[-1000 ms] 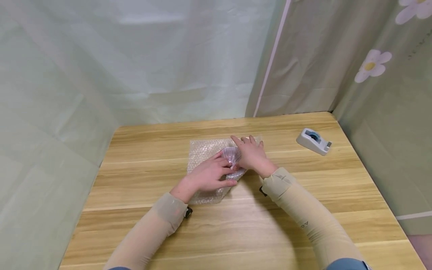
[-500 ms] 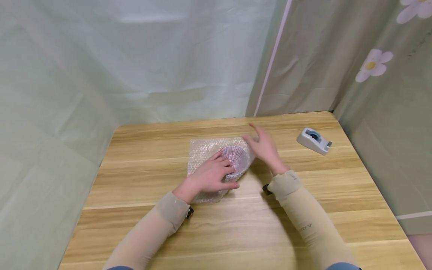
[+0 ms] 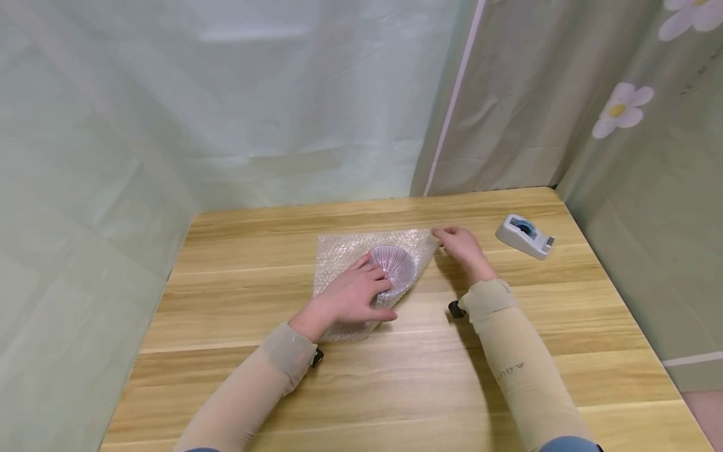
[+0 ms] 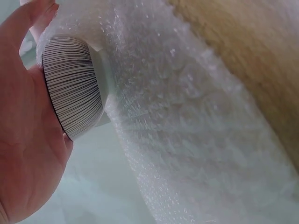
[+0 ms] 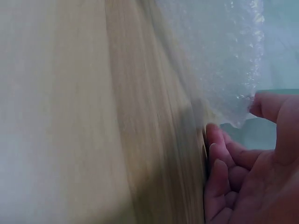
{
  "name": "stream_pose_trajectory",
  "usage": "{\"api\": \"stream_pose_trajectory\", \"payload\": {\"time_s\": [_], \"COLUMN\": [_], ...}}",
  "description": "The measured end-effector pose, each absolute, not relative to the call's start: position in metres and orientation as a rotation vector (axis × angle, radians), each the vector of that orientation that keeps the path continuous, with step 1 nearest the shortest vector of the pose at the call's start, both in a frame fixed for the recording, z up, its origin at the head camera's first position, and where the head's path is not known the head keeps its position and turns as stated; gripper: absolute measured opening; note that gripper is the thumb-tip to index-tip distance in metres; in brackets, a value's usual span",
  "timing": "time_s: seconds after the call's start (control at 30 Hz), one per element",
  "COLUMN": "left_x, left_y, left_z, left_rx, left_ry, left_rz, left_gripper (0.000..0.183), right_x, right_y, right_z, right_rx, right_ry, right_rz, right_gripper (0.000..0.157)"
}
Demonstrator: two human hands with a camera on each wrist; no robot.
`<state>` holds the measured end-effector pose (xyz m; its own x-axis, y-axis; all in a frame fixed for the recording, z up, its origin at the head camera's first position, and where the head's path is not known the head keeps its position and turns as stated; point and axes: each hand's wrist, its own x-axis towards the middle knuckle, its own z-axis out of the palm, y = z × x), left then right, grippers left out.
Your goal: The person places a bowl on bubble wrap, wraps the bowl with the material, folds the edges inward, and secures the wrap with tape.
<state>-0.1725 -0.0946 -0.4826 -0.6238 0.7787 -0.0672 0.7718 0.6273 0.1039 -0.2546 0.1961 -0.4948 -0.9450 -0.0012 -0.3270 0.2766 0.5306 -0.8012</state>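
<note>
A small bowl (image 3: 400, 267), its outside striped with fine dark lines, sits on a sheet of bubble wrap (image 3: 337, 252) at mid-table. My left hand (image 3: 351, 294) rests over the bowl's near left side, fingers reaching inside and thumb stretched along the near side. In the left wrist view the palm lies against the rim of the bowl (image 4: 74, 86). My right hand (image 3: 460, 246) pinches the far right corner of the bubble wrap, which lifts off the wood. The right wrist view shows thumb and fingertips at that corner, the other fingers of the right hand (image 5: 261, 179) curled below.
A grey tape dispenser (image 3: 525, 236) with a blue roll stands at the back right of the wooden table (image 3: 248, 389). Pale curtains (image 3: 316, 107) hang close behind the table and along both sides.
My right hand has left the bowl's right side, swung up and right, and now grips the bubble wrap's far right corner. The left hand stays on the bowl.
</note>
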Motion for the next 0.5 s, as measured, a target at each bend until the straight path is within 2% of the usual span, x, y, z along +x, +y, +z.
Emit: {"api": "stream_pose_trajectory", "payload": {"time_s": [0.27, 0.5], "left_x": [-0.173, -0.173], "left_y": [-0.095, -0.095], "left_z": [-0.482, -0.483], "left_rx": [1.306, 1.297], "left_ry": [2.723, 2.728], "left_rz": [0.087, 0.081], "left_gripper": [0.070, 0.070], "right_x": [-0.255, -0.256], "right_y": [0.188, 0.184], "right_z": [-0.495, -0.497], "right_rx": [0.131, 0.077], "right_ry": [2.540, 2.547], "right_rz": [-1.260, -1.235], "right_gripper": [0.057, 0.056]}}
